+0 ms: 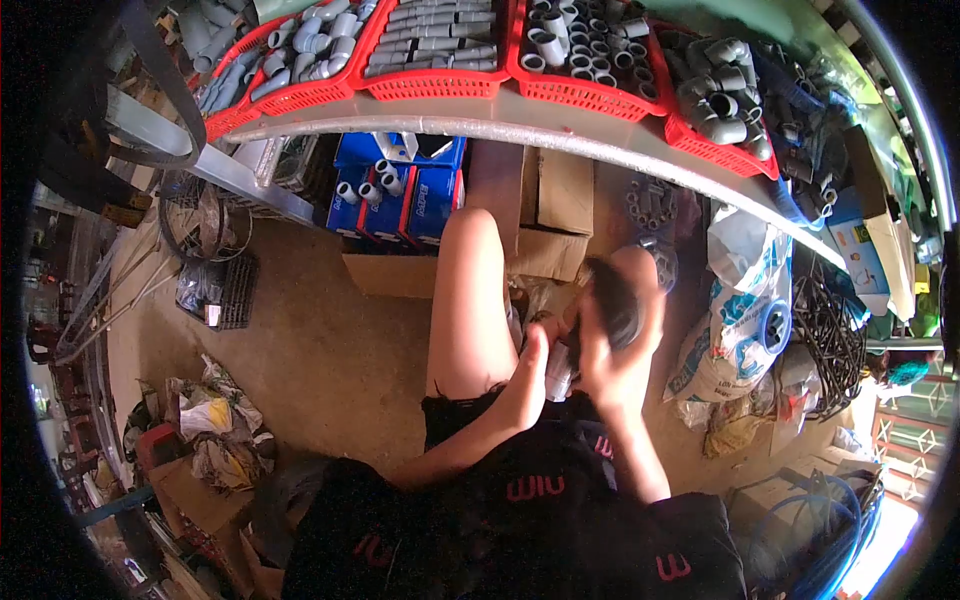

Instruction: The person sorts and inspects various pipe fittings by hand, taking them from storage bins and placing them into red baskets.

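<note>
Between my bare knees, my left hand (530,380) has its thumb pointing up and its fingers curled around a light grey, pipe-like piece (559,375), most of which is hidden. Close beside it, my right hand (608,350) is smeared by motion. A dark, rounded object (612,300) lies along the right hand's fingers, too blurred to name. Both hands are low over my lap, above the black shorts.
Red baskets (430,88) of grey pipe fittings line the shelf ahead. Below it are blue boxes (432,205) with a few fittings on top and a cardboard box (553,205). A white sack (735,320) stands right; a black crate (238,290) sits left.
</note>
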Tool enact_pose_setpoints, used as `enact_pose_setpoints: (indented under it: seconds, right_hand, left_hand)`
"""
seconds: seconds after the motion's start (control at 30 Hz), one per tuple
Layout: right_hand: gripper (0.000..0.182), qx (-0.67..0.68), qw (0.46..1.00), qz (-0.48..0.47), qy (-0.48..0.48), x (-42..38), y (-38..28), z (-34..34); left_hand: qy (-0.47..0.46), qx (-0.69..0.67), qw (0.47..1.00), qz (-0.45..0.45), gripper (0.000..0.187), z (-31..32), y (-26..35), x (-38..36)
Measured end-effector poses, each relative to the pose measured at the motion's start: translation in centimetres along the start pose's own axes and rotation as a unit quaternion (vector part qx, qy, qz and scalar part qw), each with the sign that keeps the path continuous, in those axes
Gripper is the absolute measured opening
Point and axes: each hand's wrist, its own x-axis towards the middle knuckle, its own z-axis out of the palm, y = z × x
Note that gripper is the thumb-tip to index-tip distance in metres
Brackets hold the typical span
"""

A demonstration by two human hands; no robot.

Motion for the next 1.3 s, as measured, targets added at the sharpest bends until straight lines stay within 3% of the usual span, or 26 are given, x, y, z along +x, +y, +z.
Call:
enact_pose_setpoints:
  seconds: [0.03,0.07,0.13,0.2,0.23,0.27,0.3,0.37,0.4,0.43,0.53,0.6,0.67,0.8,0.87,0.9,0.93,1.0,1.03,1.07,1.1,1.13,1.2,1.23,1.27,1.3]
  right_hand:
    - [0.036,-0.085,0.995,-0.055,0.017,1.1,1.2,-0.6]
    - [0.031,-0.062,0.997,-0.024,0.042,1.6,1.5,-0.9]
    - [0.030,0.139,0.977,0.146,0.076,2.3,-0.1,-1.6]
    - [0.034,0.169,0.967,0.155,0.108,2.0,0.9,-2.3]
    - [0.041,0.220,0.959,0.160,0.081,1.5,0.2,-2.8]
    - [0.048,0.235,0.962,0.117,0.074,1.0,-0.7,-2.5]
    - [0.049,0.196,0.979,0.040,0.031,0.4,-0.7,-2.4]
    - [0.047,0.108,0.987,-0.077,-0.092,-0.8,-0.5,-1.5]
    - [0.045,0.061,0.976,-0.117,-0.171,-1.4,-0.4,-0.9]
    - [0.044,0.048,0.980,-0.110,-0.158,-1.8,-0.2,-0.5]
    - [0.041,0.004,0.988,-0.079,-0.133,-2.1,0.0,0.1]
    - [0.041,0.031,0.992,-0.060,-0.102,-1.9,0.3,0.4]
    - [0.036,0.018,0.996,-0.042,-0.071,-1.4,0.3,0.7]
    - [0.031,-0.060,0.997,0.025,-0.030,-0.5,1.4,0.1]
    - [0.032,-0.077,0.996,0.040,0.016,0.5,2.2,-1.0]
    - [0.031,-0.072,0.995,0.050,0.044,0.7,3.5,-2.0]
    - [0.031,-0.068,0.993,0.062,0.072,0.5,4.9,-2.9]
    - [0.021,0.091,0.950,0.256,0.156,-0.3,7.4,-4.7]
    - [0.024,0.290,0.895,0.308,0.139,-0.4,8.3,-6.1]
    - [0.028,0.475,0.800,0.347,0.117,-0.5,8.9,-7.1]
    - [0.033,0.494,0.788,0.339,0.140,-0.7,9.6,-7.9]
    - [0.039,0.513,0.775,0.330,0.164,-1.1,10.1,-8.1]
    - [0.038,0.348,0.865,0.285,0.223,-2.5,12.3,-8.2]
    - [0.039,0.166,0.946,0.207,0.185,-4.0,14.3,-8.3]
    - [0.040,-0.023,0.983,0.119,0.139,-5.0,15.5,-8.5]
    - [0.039,-0.134,0.988,0.066,0.031,-5.5,14.9,-8.5]
  left_hand:
    - [-0.030,-0.065,0.997,-0.023,0.056,0.0,0.2,0.2]
    - [-0.028,-0.048,0.998,-0.010,0.042,0.4,0.8,0.0]
    - [-0.083,-0.086,0.992,0.026,0.036,0.0,1.6,0.5]
    - [-0.159,-0.225,0.961,0.032,0.038,-1.0,2.5,1.5]
    - [-0.108,-0.241,0.964,0.032,0.040,-0.8,2.6,1.7]
    - [-0.057,-0.256,0.965,0.032,0.041,-0.5,3.0,2.0]
    - [-0.101,-0.289,0.951,0.039,0.037,-0.9,3.0,2.2]
    - [0.000,-0.231,0.972,0.044,0.034,-0.6,0.6,2.0]
    - [0.024,-0.321,0.947,-0.003,0.032,-0.6,-0.1,2.0]
    - [0.058,-0.410,0.909,-0.044,0.031,-0.6,-0.6,2.1]
    - [0.044,-0.009,0.989,0.142,0.043,-0.9,1.0,1.3]
    - [0.080,0.088,0.985,0.125,0.050,-1.2,0.4,0.9]
    - [0.091,0.047,0.985,0.137,0.052,-0.9,-0.2,0.9]
    - [-0.073,-0.183,0.978,-0.067,0.064,-3.3,0.1,1.1]
    - [-0.141,-0.262,0.954,-0.036,0.072,-6.3,0.5,2.3]
    - [-0.007,-0.432,0.895,-0.107,0.071,-8.6,0.5,2.9]
    - [0.009,-0.486,0.874,0.005,0.063,-10.0,0.9,3.9]
    - [0.001,-0.538,0.840,0.068,0.041,-14.0,3.4,4.8]
    - [0.099,-0.592,0.796,0.080,0.035,-16.1,4.0,5.3]
    - [0.226,-0.518,0.816,0.124,0.030,-17.0,4.9,5.7]
    - [0.165,-0.506,0.832,0.159,0.026,-20.4,3.9,6.3]
    - [0.198,-0.446,0.858,0.162,0.019,-23.2,3.5,7.4]
    - [0.363,-0.255,0.882,0.162,0.018,-26.4,2.9,10.0]
    - [0.414,-0.131,0.877,0.207,0.018,-26.4,2.8,11.1]
    - [0.456,-0.005,0.854,0.250,0.019,-26.3,2.9,12.2]
    - [0.378,0.058,0.871,0.308,0.028,-28.9,1.4,13.4]
